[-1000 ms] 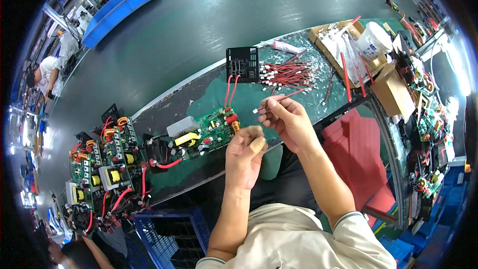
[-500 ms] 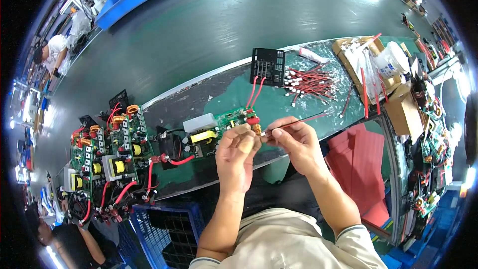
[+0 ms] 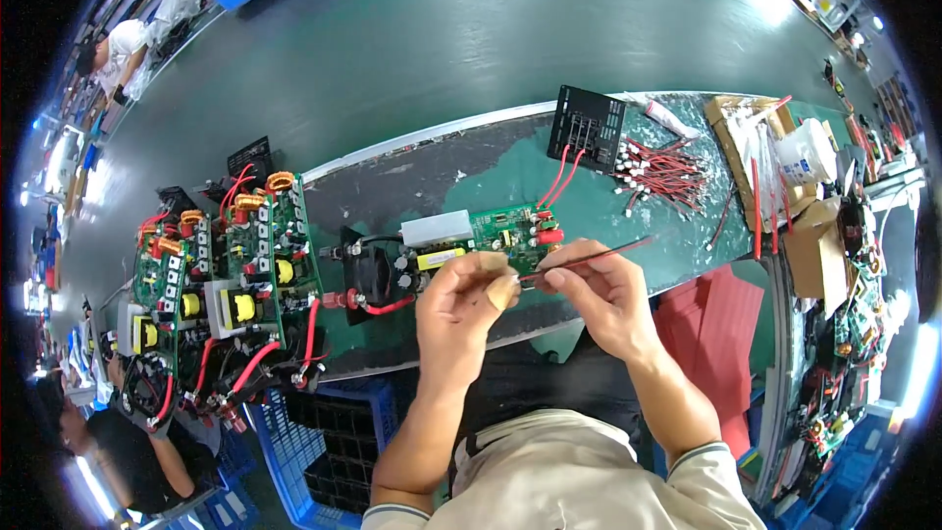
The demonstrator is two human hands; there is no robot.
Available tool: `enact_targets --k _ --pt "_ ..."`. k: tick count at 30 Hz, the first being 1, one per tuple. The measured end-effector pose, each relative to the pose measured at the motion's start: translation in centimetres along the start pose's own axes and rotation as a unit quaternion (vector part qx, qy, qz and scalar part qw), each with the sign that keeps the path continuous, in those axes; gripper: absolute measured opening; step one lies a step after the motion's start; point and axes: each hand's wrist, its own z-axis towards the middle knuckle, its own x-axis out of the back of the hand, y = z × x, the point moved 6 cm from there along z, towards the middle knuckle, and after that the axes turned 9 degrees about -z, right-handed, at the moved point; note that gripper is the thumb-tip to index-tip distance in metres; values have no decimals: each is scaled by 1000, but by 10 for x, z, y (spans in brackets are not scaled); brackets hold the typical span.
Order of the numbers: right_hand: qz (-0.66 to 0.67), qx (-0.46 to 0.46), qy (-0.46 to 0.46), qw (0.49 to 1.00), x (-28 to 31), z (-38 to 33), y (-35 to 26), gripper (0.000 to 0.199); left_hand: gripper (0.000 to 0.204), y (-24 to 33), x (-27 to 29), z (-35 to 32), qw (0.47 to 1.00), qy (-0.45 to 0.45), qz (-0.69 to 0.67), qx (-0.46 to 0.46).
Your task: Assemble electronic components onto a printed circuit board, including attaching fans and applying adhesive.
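Observation:
My right hand [image 3: 606, 299] is closed, pinching a thin red-and-black wire lead [image 3: 628, 246] between thumb and fingers. The lead's free end sticks out to the right. Close beside it, my left hand [image 3: 456, 312] is closed too, its fingertips at the lead's other end, which is mostly hidden by the fingers. A yellowish covering shows on the left thumb. Just beyond both hands lies a green circuit board [image 3: 500, 226] with a grey heatsink block [image 3: 437, 229]. Two red wires [image 3: 561, 177] join the board to a black slotted panel [image 3: 587, 128].
A pile of red-and-black wire leads [image 3: 662, 177] with white connectors lies at right, near a cardboard tray [image 3: 731, 132] and a white tub [image 3: 807, 152]. Several assembled boards [image 3: 260, 265] stand at left. Below are a blue crate [image 3: 294, 451] and red sheets [image 3: 711, 334]. Other people sit at left.
The view has shifted, so the bench things sit farther right in the picture. My hands have drawn nearer to me from the board's right end, still holding the wire lead.

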Motion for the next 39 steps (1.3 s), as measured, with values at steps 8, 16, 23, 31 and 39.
enact_targets --k 8,16,23,31,39 --pt "-182 81 9 980 9 26 -11 11 20 20 -3 -17 946 -217 236 -44" --pt "-169 22 -4 985 5 38 -6 11 43 -60 19 -165 673 -259 -395 569" --pt "-243 76 1 967 -3 48 -1 10 31 12 13 -64 924 -305 215 81" --pt "-387 222 -19 895 -35 63 -5 10 40 67 -4 -1 649 -92 720 -228" --pt "-418 259 -55 869 -45 68 1 13 57 48 -6 3 611 -149 771 -102"
